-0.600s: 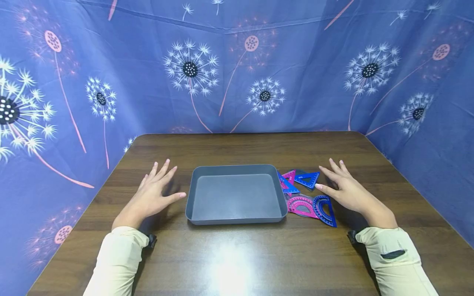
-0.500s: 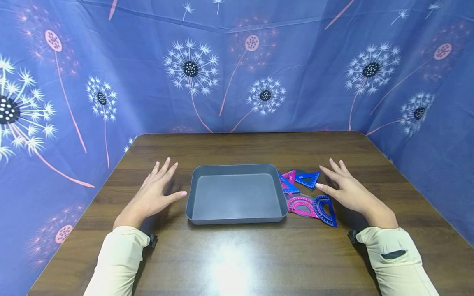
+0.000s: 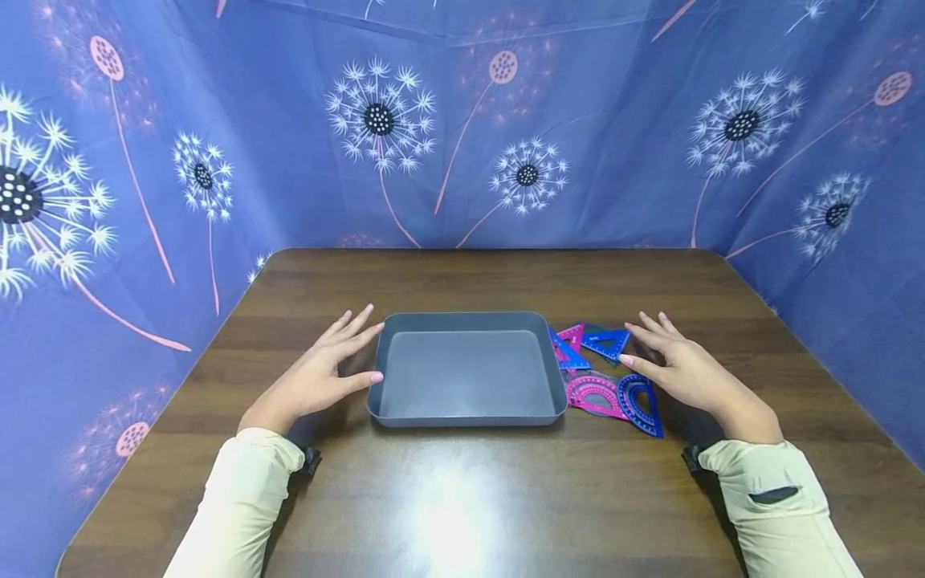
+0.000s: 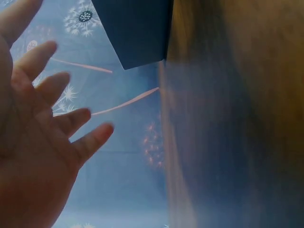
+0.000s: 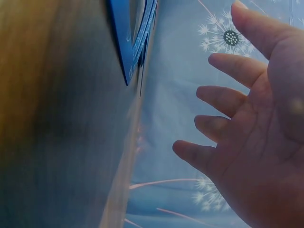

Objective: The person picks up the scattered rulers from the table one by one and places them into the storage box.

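Note:
A grey rectangular baking tray (image 3: 470,377) lies flat on the wooden table, its inside bare. My left hand (image 3: 318,377) is held beside the tray's left wall, fingers spread and holding nothing. Its thumb tip overlaps the rim in the head view; contact cannot be told. Right of the tray is a loose pile: a pink protractor (image 3: 578,393), a blue protractor (image 3: 625,393), a pink set square (image 3: 574,335) and blue set squares, one (image 3: 607,335) nearest my right hand (image 3: 682,373). That hand hovers at the pile's right side, fingers spread, holding nothing. Some pieces are overlapped by others.
The brown table (image 3: 462,281) reaches back to a blue curtain (image 3: 614,120) printed with dandelions, which also hangs at both sides. A bright light reflection lies on the table in front of the tray. Clear pieces seem to lie among the coloured ones.
My left hand has moved right, closer to the tray's left wall. The right hand stays about where it was, and the head view has shifted slightly. Tray and pile look unmoved.

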Demonstrator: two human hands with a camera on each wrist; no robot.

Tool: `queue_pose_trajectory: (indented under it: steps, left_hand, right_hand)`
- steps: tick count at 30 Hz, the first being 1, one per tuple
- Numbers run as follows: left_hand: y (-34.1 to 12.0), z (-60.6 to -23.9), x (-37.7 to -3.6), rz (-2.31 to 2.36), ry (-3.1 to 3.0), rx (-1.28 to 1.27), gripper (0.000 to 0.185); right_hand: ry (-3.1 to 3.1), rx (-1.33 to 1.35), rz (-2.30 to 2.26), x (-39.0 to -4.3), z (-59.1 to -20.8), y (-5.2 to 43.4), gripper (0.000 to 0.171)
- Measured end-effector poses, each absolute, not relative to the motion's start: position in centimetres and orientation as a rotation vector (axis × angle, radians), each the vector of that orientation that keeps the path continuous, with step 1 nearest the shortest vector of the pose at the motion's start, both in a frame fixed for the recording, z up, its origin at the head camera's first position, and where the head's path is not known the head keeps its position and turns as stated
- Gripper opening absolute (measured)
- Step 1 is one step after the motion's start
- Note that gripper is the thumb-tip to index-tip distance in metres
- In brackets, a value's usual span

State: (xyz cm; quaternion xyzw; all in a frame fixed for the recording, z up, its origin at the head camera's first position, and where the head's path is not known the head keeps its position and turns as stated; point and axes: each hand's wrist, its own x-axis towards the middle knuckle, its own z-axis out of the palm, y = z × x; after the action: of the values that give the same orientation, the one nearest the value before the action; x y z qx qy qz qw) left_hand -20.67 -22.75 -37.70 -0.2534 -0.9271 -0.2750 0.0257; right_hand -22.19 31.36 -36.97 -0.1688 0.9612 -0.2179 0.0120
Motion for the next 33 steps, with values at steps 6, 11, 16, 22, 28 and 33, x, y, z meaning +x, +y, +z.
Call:
queue_pose_trajectory:
  steps: [6,11,16,22,28,33]
  left_hand:
    - [-22.7,-37.7,-20.9,-0.822,-2.869,-0.915,0.067]
    - [-22.9,-37.8,-20.9,-0.804,-2.862,-0.926,0.060]
    - [-23.2,-37.9,-20.8,-0.781,-2.861,-0.922,0.051]
    - [-23.4,-38.0,-20.9,-0.758,-2.850,-0.931,0.044]
    - [-23.4,-38.1,-21.1,-0.749,-2.859,-0.917,0.042]
    - [-23.2,-38.1,-21.0,-0.753,-2.865,-0.925,0.041]
  right_hand:
    - [2.990,-0.550,-0.677,-22.2,-36.8,31.2,0.071]
    - [2.978,-0.553,-0.668,-22.2,-36.6,30.8,0.072]
    - [2.984,-0.570,-0.648,-22.2,-36.4,30.4,0.071]
    - [2.989,-0.599,-0.677,-22.1,-36.6,30.3,0.061]
    - [2.944,-0.623,-0.721,-22.0,-36.9,30.5,0.050]
    - [2.901,-0.619,-0.709,-22.0,-37.1,31.0,0.051]
